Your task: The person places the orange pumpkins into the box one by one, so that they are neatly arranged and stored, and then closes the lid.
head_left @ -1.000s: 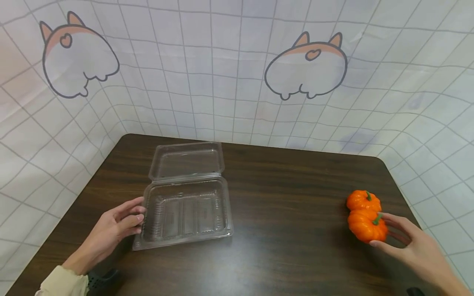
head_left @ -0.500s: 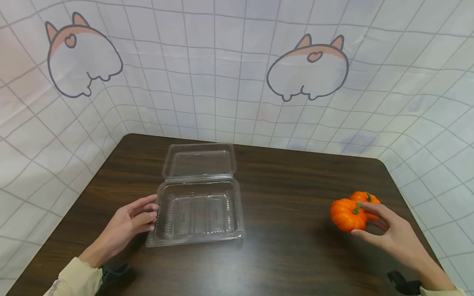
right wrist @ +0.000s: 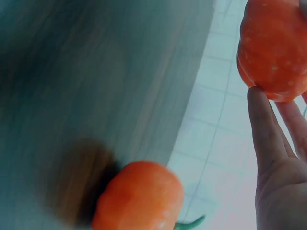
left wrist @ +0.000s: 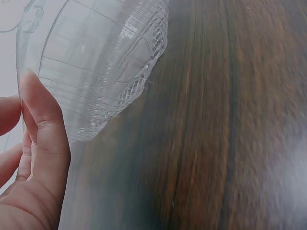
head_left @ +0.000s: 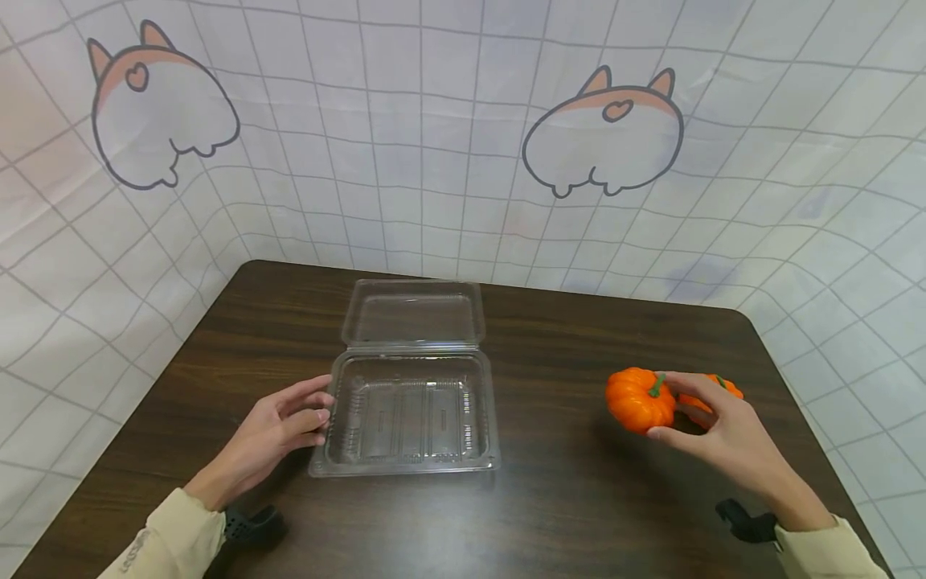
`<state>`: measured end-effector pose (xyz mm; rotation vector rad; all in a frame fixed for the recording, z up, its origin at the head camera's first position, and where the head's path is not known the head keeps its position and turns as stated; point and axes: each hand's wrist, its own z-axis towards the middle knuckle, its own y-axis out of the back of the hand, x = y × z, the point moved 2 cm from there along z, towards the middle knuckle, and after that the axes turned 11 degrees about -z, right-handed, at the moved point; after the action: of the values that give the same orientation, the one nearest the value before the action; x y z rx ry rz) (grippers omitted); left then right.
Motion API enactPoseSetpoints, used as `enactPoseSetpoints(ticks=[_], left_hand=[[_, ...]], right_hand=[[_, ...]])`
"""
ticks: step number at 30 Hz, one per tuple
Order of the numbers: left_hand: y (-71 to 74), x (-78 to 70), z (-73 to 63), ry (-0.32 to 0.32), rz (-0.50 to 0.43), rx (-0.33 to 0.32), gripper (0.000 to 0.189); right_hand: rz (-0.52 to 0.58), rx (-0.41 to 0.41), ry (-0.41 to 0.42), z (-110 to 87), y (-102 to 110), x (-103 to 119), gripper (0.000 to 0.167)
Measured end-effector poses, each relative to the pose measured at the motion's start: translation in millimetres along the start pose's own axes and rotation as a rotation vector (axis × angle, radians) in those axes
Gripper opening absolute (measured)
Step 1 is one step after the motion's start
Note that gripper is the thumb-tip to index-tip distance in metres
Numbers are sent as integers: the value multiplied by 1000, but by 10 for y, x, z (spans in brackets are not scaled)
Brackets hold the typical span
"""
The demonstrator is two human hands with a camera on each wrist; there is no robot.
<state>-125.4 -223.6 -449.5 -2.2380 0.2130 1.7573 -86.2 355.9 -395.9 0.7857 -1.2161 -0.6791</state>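
Note:
My left hand (head_left: pixel 278 434) pinches the left rim of a clear plastic clamshell container (head_left: pixel 405 467), thumb on one side and fingers on the other. Its lid (head_left: pixel 414 312) is folded back toward the wall, and nothing lies inside. In the left wrist view the container's ribbed wall (left wrist: pixel 96 72) tilts over the wood. My right hand (head_left: pixel 734 442) holds a small orange pumpkin (head_left: pixel 637 400) with a green stem between thumb and fingertips, raised above the table. Behind that hand a second orange pumpkin (head_left: pixel 729 387) rests on the table, partly hidden; the right wrist view shows this resting pumpkin (right wrist: pixel 139 199) too.
Dark wood table (head_left: pixel 550 482) fills the space between the hands. A white grid-patterned cloth (head_left: pixel 463 145) with cartoon animal prints hangs along the back and both sides. Dark wrist straps (head_left: pixel 747 523) show below the hands.
My right hand has lifted the nearer pumpkin off its place beside the other and carried it left. My left hand has shifted the open container to the right.

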Motion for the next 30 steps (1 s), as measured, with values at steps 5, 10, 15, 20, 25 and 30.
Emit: enactPoseSetpoints(ticks=[5,10,15,20,25,30], left_hand=[[-64,14,56,2,-17,15,68],[-129,13,101,-3,-22,30,68],[-203,5,140,0,-23,36,67],[-262,-1,176,9,-32,36,67],[-315,8,223,15,-35,41,68],[-376,26,278,21,-29,46,66]], right_hand=[[5,4,8,99,-23,99,66],[44,-1,4,200,-46,191,65],[69,17,29,296,-98,258,65],[106,32,57,405,-177,343,65],[96,29,72,496,-218,460,64],[90,20,99,568,-241,587,64]])
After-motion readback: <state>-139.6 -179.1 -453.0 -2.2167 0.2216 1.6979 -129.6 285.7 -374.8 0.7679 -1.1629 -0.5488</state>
